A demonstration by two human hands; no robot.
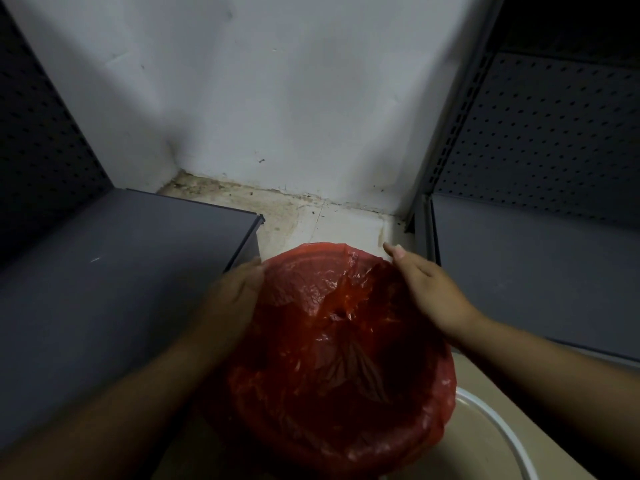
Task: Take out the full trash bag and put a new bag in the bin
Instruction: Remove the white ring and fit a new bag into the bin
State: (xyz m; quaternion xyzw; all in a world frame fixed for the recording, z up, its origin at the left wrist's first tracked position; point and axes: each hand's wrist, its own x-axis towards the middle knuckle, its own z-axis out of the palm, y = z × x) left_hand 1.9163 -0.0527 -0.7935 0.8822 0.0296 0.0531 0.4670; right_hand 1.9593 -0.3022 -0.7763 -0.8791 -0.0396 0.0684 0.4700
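— Head view: where is the bag?
— The red bag (339, 341) lines the bin, between grey shelves; left hand (235, 296) and right hand (429, 289) press its rim, neither clenched.
— The risk?
— Thin plastic could tear, or slip inside.

The bag (332, 341) is translucent red, glossy and creased. The wall (277, 98) is white, stained brownish along its foot. Both shelves (104, 278) are dark grey with dotted perforated backs. The basin (498, 441) looks cream, perhaps.
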